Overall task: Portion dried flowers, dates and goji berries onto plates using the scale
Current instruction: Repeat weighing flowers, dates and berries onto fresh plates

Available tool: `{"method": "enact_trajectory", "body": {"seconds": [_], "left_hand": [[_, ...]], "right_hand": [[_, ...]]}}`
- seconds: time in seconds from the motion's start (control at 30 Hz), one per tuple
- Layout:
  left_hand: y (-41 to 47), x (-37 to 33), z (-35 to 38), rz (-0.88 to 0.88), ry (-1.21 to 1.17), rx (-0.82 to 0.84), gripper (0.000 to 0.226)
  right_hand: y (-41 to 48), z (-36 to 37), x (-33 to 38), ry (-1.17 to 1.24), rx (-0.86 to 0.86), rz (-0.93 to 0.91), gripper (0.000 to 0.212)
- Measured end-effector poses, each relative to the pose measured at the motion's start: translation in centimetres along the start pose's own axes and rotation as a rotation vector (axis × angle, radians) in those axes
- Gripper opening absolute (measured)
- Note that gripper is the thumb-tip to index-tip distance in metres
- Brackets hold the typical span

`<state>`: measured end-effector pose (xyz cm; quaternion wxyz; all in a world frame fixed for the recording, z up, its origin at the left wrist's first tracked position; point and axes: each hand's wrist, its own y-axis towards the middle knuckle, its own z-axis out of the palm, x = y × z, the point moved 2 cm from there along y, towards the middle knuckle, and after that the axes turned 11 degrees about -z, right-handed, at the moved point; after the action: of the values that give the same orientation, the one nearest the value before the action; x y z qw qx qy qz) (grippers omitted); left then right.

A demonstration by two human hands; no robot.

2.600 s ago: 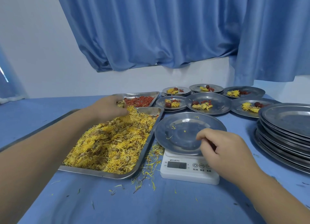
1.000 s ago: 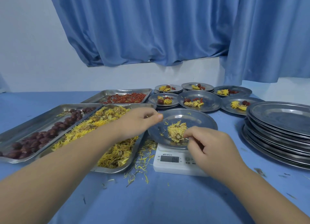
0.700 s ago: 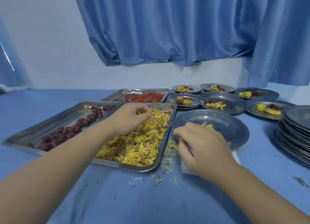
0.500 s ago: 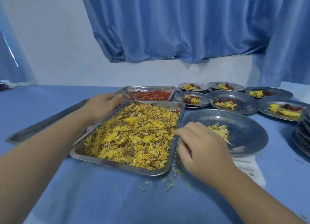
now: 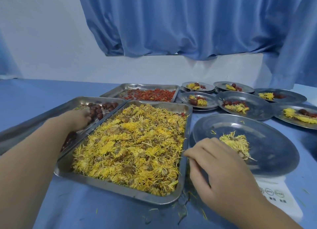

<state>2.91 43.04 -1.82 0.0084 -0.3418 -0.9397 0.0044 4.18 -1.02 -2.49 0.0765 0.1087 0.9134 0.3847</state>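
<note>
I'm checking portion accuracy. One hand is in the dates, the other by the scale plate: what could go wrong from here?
The right hand sits at the rim of the plate on the scale; leaning on it could skew the reading. The left hand would carry dates across the heaped flower tray and could drag out petals like those on the cloth.

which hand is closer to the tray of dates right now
Left. The left hand reaches into the tray of dates, its fingers among them. The right hand is on the other side of the flower tray, beside the plate on the scale.
</note>
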Motion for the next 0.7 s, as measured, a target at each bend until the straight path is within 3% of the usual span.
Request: {"method": "enact_trajectory", "body": {"seconds": [0.1,0.23,0.43,0.7], "left_hand": [[0.7,-0.2,1.0,0.007,0.035,0.067,0.042],[1.2,-0.1,1.2,0.045,0.021,-0.041,0.035],[0.1,0.0,0.9,0.103,0.005,-0.077,0.034],[-2.9,-0.9,-1.9,0.184,-0.244,-0.198,0.022]], "right_hand": [[0.0,0.1,0.0,0.013,-0.033,-0.005,0.017],[-0.1,0.1,-0.1,0.024,-0.049,-0.017,0.017],[-0.1,0.0,-0.2,0.022,-0.071,-0.021,0.019],[-0.1,-0.5,-0.2,0.038,-0.095,-0.007,0.022]]}}
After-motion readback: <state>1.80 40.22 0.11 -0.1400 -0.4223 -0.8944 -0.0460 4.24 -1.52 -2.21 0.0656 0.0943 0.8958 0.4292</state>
